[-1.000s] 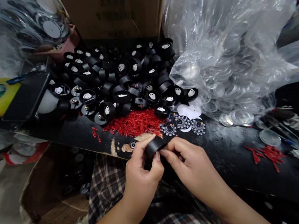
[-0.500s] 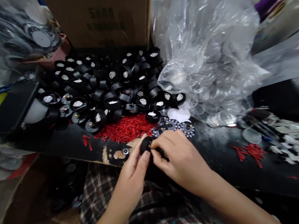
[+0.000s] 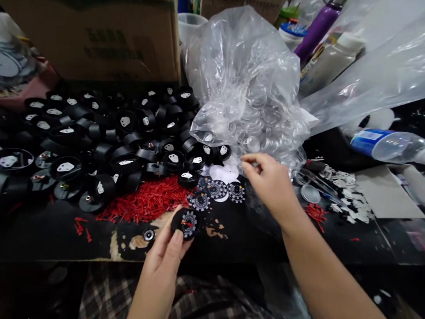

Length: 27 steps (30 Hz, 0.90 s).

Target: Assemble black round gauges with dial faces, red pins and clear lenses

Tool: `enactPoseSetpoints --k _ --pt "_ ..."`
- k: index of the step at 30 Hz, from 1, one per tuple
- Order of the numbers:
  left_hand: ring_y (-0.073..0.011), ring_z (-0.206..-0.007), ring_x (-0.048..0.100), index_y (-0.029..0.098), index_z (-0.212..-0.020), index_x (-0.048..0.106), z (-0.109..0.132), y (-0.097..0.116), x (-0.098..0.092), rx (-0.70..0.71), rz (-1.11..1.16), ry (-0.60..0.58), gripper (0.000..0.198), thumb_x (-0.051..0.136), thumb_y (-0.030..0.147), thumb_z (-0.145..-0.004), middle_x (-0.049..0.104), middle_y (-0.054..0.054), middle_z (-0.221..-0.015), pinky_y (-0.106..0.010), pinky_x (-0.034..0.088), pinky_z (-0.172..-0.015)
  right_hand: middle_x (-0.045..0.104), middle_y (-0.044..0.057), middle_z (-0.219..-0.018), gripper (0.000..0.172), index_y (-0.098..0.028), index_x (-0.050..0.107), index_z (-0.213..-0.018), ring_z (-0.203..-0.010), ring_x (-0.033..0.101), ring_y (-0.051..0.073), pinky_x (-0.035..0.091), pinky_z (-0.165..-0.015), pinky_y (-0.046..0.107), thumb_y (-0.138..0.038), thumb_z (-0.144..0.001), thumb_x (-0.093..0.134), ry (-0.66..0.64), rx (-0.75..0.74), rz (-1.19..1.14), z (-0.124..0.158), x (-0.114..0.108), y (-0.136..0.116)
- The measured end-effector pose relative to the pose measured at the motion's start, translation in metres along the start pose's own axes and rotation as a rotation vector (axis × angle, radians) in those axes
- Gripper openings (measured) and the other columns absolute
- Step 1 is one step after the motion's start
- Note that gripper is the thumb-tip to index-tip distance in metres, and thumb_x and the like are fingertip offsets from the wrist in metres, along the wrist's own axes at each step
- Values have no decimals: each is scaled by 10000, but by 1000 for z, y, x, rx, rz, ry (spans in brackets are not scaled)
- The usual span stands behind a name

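My left hand (image 3: pixel 164 249) grips a small black round gauge (image 3: pixel 187 223), its dial tilted up, with white markings and a red pointer across the middle. My right hand (image 3: pixel 269 184) is off the gauge, beside the clear plastic bag (image 3: pixel 220 43); its fingers are curled and slightly apart, with nothing visible in them. Inside the bag lie many clear round covers (image 3: pixel 257 97). Printed black dials (image 3: pixel 217 189) rest on the bench between my hands. Behind the gauge spreads a heap of red pointers (image 3: pixel 145 201).
Black round housings (image 3: pixel 124 120) fill the back left, before a cardboard box (image 3: pixel 110 39). On the right are white plastic pieces (image 3: pixel 347 191), a small red pile (image 3: pixel 316 214), a water bottle (image 3: pixel 395 147) and an open white box (image 3: pixel 385 195). A purple bottle (image 3: pixel 316 29) stands behind.
My right hand has left the gauge and moved right toward the bag of clear covers. The gauge in my left hand now shows its dial and red pointer. The view has turned right.
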<state>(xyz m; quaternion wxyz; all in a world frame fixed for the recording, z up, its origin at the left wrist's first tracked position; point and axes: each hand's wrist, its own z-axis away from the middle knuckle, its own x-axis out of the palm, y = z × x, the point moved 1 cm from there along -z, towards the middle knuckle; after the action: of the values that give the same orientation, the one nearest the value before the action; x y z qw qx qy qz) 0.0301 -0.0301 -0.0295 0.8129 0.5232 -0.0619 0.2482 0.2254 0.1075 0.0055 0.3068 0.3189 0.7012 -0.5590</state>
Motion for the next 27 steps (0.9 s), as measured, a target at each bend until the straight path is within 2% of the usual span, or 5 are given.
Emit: enactPoseSetpoints --k 3,7,17,22,27 --pt "-237 -1314 456 335 -1223 615 -1 -4 3 -82 7 -53 358 595 378 -868 553 27 -1391 -347 438 -1063 570 171 -1185 423 -140 577 -1214 -1086 557 340 415 -913 517 -262 -809 573 -59 -5 237 -31 6 24" --pt "-224 -1291 483 333 -1212 623 -4 -7 4 -99 48 -76 352 604 376 -863 575 31 -1368 -323 452 -1051 554 146 -1176 443 -168 582 -1170 -1087 552 332 409 -932 518 -226 -732 612 -135 -46 222 -41 11 29" --pt "-242 -1263 516 290 -1146 673 -3 -1 11 -109 135 -32 354 680 376 -802 631 7 -1302 -316 481 -1016 625 57 -888 350 -139 563 -1134 -604 582 151 518 -657 342 -206 -791 538 -19 21 7 -18 2 39" --pt "-245 -1071 655 194 -1104 688 -1 2 10 -205 244 -53 323 648 363 -831 719 -75 -1137 -370 515 -961 621 56 -881 153 -176 616 -960 -768 594 176 503 -757 344 -184 -846 514 161 -107 -49 8 -1 2" --pt "-171 -860 711 172 -1002 709 -1 9 11 -328 434 -31 210 580 291 -888 761 -63 -943 -319 558 -851 679 103 -1031 172 -151 644 -1027 -987 629 193 510 -874 335 -159 -901 527 -158 -501 -158 57 20 -46"
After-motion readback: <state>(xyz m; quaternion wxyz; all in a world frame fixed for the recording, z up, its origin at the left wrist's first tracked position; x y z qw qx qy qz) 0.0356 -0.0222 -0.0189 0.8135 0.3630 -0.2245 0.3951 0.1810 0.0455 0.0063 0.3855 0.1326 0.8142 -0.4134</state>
